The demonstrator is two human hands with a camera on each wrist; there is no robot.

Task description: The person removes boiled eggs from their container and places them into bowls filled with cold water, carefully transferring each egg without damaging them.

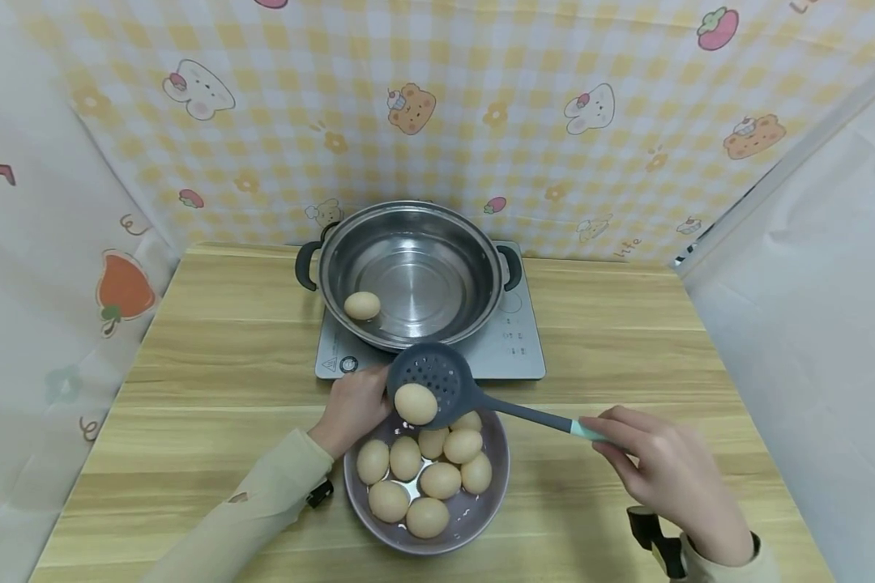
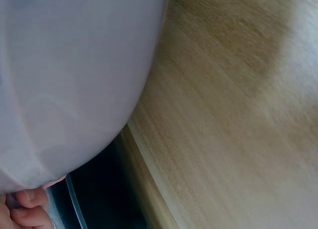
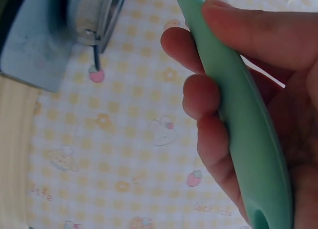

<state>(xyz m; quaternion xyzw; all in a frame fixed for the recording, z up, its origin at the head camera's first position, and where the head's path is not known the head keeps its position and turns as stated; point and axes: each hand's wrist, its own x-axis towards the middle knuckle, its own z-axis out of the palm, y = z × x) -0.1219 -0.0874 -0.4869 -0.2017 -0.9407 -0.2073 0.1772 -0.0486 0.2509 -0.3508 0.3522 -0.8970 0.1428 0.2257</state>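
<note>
My right hand (image 1: 659, 461) grips a grey slotted skimmer by its mint-green handle (image 3: 241, 110), fingers wrapped around it in the right wrist view. One brown egg (image 1: 416, 403) lies in the skimmer's perforated head (image 1: 448, 372), which hangs over the far edge of a mauve bowl (image 1: 481, 518). Several more eggs (image 1: 441, 481) sit inside that bowl. With my left hand (image 1: 353, 409) I hold the bowl's far left rim, the fingertips curled at its edge in the left wrist view. The skimmer head hides part of this hand. Another egg (image 1: 362, 305) rests in the steel pot (image 1: 411, 287), at its near left.
The two-handled pot stands on a flat silver induction cooker (image 1: 506, 364) at the back of the wooden table (image 1: 612, 340). Behind it hangs a yellow checked cloth (image 1: 496, 73). White sheets (image 1: 824, 267) close off both sides.
</note>
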